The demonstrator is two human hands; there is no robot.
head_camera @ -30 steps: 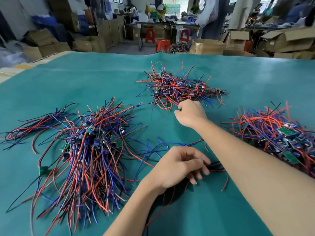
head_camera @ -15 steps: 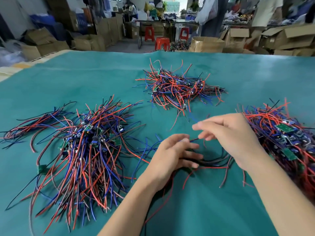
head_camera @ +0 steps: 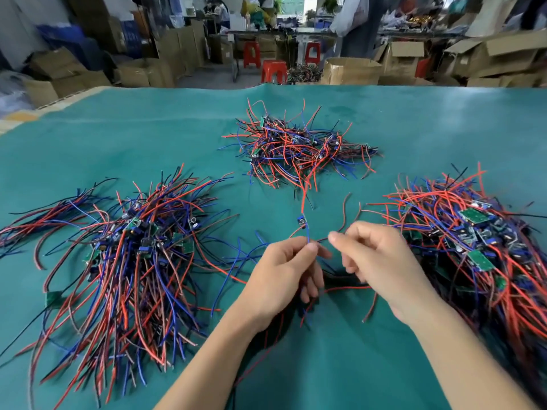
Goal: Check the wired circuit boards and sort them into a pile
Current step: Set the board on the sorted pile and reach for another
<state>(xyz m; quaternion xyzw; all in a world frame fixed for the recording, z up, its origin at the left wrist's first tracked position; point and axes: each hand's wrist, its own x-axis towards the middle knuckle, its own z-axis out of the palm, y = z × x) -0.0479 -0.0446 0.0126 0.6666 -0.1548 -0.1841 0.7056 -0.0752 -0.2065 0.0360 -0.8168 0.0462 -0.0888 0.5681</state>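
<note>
Head view shows my left hand (head_camera: 282, 275) pinching a blue wire that carries a small circuit board (head_camera: 301, 221) just above it, my right hand (head_camera: 377, 263) beside it with fingers loosely curled, whatever they hold hidden from me.

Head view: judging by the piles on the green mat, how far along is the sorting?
Partly done, seemingly. The left pile, wires roughly aligned, looks sorted. In hand: the left hand pinches the blue wire of one small board, the right hand beside it. Probably left: the tangled far pile and the right pile.
</note>
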